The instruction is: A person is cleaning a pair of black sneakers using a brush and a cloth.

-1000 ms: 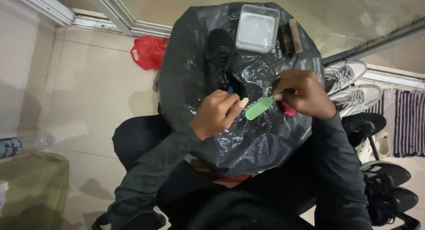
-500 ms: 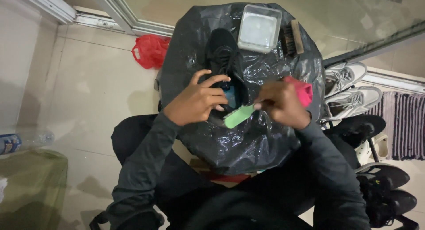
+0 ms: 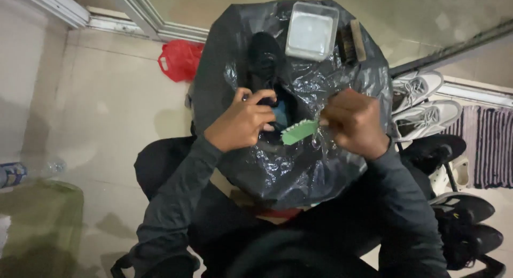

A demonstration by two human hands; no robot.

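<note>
Shoe, black, is lying on a black plastic bag that is covering the person's lap; its toe is pointing toward the bag's far edge and its opening is facing the person. In the head view, the left hand is gripping the shoe at the rim of that opening, with the fingers curling over the edge and closing firmly on it. A patch of blue lining is showing inside the opening, just beside the fingertips.

Right hand is closing on the handle end of a green brush. The brush is tilting, with its head pointing toward the shoe opening and lying just beside the left fingers; whether it is touching the shoe cannot be told.

A clear plastic box is sitting at the bag's far edge, right of the shoe's toe. A wooden brush is lying just beside the box, on its right.

Off the bag, a red bag is lying on the tiled floor near the bag's far left edge. White sneakers are resting to the right of the bag, with dark shoes nearer the person on the same side. A plastic bottle is lying at the left edge of the floor.
</note>
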